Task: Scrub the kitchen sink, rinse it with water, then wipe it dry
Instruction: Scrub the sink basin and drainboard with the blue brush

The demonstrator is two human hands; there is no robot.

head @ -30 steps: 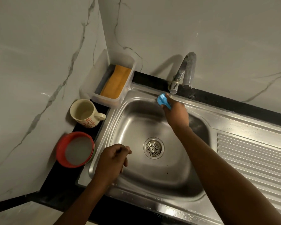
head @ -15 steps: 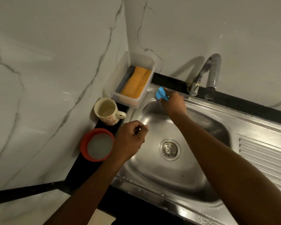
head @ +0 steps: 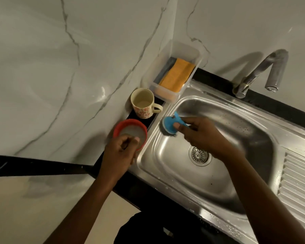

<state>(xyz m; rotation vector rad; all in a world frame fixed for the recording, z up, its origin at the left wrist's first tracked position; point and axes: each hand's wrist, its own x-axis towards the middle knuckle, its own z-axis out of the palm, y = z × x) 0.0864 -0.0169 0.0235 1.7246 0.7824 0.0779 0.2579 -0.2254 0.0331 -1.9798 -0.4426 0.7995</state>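
Sink [head: 165, 155] left wall: scrubber [head: 169, 124] in right hand [head: 204, 134].

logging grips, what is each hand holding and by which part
Right hand holds the blue scrubber by its top handle; left hand is closed, contents not visible.

Dim warm light, motion blur, wide-angle bending

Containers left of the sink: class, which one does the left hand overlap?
The red bowl nearest the camera; the left hand covers its near rim. The patterned mug and clear tub sit farther back, untouched.
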